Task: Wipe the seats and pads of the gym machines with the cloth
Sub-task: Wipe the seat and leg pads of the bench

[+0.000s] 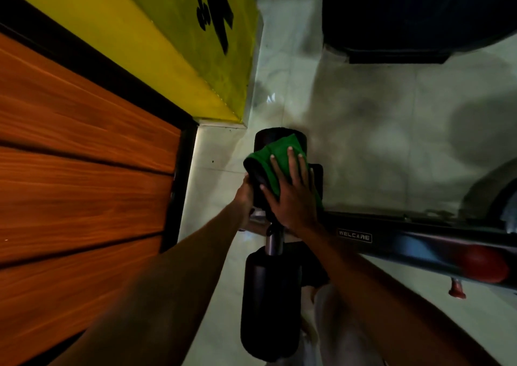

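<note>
while we look straight down, the right hand [293, 197] lies flat on the green cloth [279, 144], fingers straight and spread, palm pressing it down, nothing pinched. the cloth is draped over the upper roller pad [265, 136], a black cylinder, covering most of its near face; only the far end of the pad shows bare past the cloth edge. one cloth corner hangs off on the right side beneath the palm. the left hand [244, 195] sits against the pad's left side, just beside the cloth's folded edge. its fingers go round behind the pad, out of sight, so we cannot tell whether it grips or only steadies. both forearms come in from the bottom of the view, bare. below the hands a short metal post [273, 242] joins down to a second black roller pad [270, 304], uncovered, well apart from the cloth. the machine frame [419, 242] runs off to the right from under the right wrist, dark, with a welcare label [354, 235] on it and a red knob [484, 265] further along. the floor [363, 127] is pale tile, shadowed in patches. at left we see a wood-grain panel [84, 155] with a black border, and beyond it a yellow wall [167, 43] with a black graphic. a large dark shape [419, 10] fills the top right; too dim to identify.
</note>
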`<control>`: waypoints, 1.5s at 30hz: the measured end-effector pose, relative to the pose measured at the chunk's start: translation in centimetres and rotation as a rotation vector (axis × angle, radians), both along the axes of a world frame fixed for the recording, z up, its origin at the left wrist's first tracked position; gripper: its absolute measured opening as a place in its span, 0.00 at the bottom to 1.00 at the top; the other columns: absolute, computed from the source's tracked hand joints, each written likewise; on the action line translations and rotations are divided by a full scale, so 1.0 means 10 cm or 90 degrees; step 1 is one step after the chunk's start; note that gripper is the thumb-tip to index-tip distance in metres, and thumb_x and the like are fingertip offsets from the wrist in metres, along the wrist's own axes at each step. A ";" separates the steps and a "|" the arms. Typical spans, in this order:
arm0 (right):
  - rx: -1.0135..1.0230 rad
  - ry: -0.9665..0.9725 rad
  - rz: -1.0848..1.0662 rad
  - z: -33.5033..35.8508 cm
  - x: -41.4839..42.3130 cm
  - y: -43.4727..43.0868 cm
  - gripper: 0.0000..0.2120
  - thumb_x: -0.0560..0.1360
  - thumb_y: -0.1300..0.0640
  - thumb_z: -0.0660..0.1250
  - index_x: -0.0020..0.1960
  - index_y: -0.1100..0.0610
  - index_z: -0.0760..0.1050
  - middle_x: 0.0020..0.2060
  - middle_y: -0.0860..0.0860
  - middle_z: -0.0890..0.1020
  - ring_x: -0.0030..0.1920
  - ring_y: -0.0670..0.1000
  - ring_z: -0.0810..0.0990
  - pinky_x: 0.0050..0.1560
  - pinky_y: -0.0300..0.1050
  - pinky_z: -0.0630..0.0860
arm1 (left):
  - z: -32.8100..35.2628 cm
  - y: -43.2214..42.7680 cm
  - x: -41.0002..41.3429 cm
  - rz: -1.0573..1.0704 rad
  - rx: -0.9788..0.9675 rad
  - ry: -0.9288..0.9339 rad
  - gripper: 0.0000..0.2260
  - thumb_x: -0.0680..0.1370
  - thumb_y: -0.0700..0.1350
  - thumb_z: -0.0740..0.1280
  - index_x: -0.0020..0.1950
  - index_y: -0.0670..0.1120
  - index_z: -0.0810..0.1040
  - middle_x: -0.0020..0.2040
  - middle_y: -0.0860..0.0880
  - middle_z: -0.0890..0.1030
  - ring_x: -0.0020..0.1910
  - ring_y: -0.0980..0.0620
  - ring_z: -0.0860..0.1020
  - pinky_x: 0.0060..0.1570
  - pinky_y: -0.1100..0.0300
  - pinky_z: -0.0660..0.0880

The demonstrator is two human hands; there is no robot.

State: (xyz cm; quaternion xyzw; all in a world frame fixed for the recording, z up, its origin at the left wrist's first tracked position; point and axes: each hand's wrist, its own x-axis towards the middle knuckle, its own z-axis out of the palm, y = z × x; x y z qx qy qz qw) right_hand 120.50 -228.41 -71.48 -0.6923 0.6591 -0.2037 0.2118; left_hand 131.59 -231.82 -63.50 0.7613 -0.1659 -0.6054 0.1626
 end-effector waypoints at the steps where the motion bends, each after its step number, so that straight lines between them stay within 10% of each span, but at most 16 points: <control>1: 0.003 -0.016 -0.010 -0.02 -0.02 -0.10 0.33 0.81 0.33 0.55 0.82 0.46 0.57 0.83 0.56 0.51 0.82 0.62 0.50 0.77 0.67 0.57 | -0.04 0.00 -0.03 -0.007 -0.006 0.009 0.23 0.85 0.57 0.49 0.50 0.44 0.77 0.48 0.47 0.82 0.41 0.51 0.79 0.38 0.59 0.76; 4: 0.030 -0.114 -0.103 -0.11 -0.12 -0.36 0.34 0.81 0.34 0.56 0.81 0.49 0.60 0.81 0.57 0.58 0.80 0.61 0.57 0.77 0.58 0.59 | -0.27 0.07 -0.02 -0.005 -0.017 0.021 0.29 0.82 0.66 0.48 0.56 0.47 0.81 0.56 0.41 0.83 0.52 0.45 0.82 0.57 0.49 0.79; 9: 0.234 -0.389 -0.371 -0.13 -0.34 -0.72 0.30 0.80 0.36 0.61 0.75 0.53 0.71 0.66 0.59 0.80 0.65 0.62 0.78 0.63 0.50 0.75 | -0.33 0.10 -0.04 0.021 -0.004 -0.004 0.28 0.83 0.65 0.44 0.53 0.50 0.79 0.48 0.47 0.81 0.50 0.47 0.80 0.52 0.51 0.77; 15: -0.007 -0.170 -0.100 -0.10 -0.01 0.29 0.31 0.83 0.39 0.58 0.81 0.51 0.60 0.82 0.59 0.55 0.80 0.64 0.54 0.78 0.60 0.57 | -0.43 0.07 -0.05 0.074 -0.034 -0.012 0.27 0.83 0.64 0.48 0.53 0.48 0.81 0.51 0.44 0.84 0.56 0.44 0.81 0.59 0.50 0.77; 19: 0.099 -0.307 -0.165 -0.22 -0.19 -0.31 0.36 0.79 0.35 0.61 0.81 0.51 0.59 0.81 0.57 0.58 0.79 0.62 0.59 0.80 0.59 0.56 | -0.45 0.03 -0.02 0.085 -0.038 -0.016 0.27 0.85 0.58 0.47 0.56 0.43 0.79 0.44 0.47 0.82 0.47 0.49 0.81 0.45 0.62 0.77; 23: 0.163 -0.437 -0.316 -0.22 -0.32 -0.82 0.40 0.75 0.32 0.61 0.79 0.55 0.65 0.75 0.56 0.72 0.74 0.56 0.71 0.73 0.52 0.68 | -0.94 0.14 0.23 0.105 0.002 0.006 0.38 0.71 0.76 0.55 0.59 0.47 0.83 0.52 0.43 0.86 0.51 0.42 0.85 0.58 0.44 0.79; 31: -0.025 -0.160 -0.061 -0.09 -0.05 0.20 0.30 0.82 0.36 0.57 0.80 0.48 0.64 0.82 0.58 0.54 0.80 0.65 0.53 0.80 0.59 0.54 | -0.70 0.02 0.19 0.116 0.068 0.036 0.29 0.80 0.68 0.56 0.60 0.45 0.79 0.55 0.41 0.84 0.50 0.42 0.83 0.38 0.53 0.79; 39: 0.112 -0.414 -0.334 -0.16 -0.26 -0.89 0.39 0.75 0.32 0.59 0.77 0.57 0.69 0.72 0.57 0.75 0.72 0.56 0.73 0.71 0.47 0.70 | -0.74 -0.03 0.30 -0.040 -0.081 -0.134 0.25 0.84 0.60 0.53 0.51 0.44 0.81 0.51 0.42 0.84 0.52 0.43 0.83 0.56 0.46 0.79; 45: 0.012 -0.221 -0.157 -0.05 0.00 0.20 0.32 0.82 0.38 0.59 0.82 0.48 0.56 0.82 0.58 0.55 0.81 0.58 0.52 0.81 0.49 0.49 | -0.63 -0.13 0.05 -0.062 -0.050 -0.180 0.48 0.70 0.80 0.38 0.68 0.48 0.77 0.62 0.44 0.80 0.61 0.40 0.78 0.67 0.42 0.71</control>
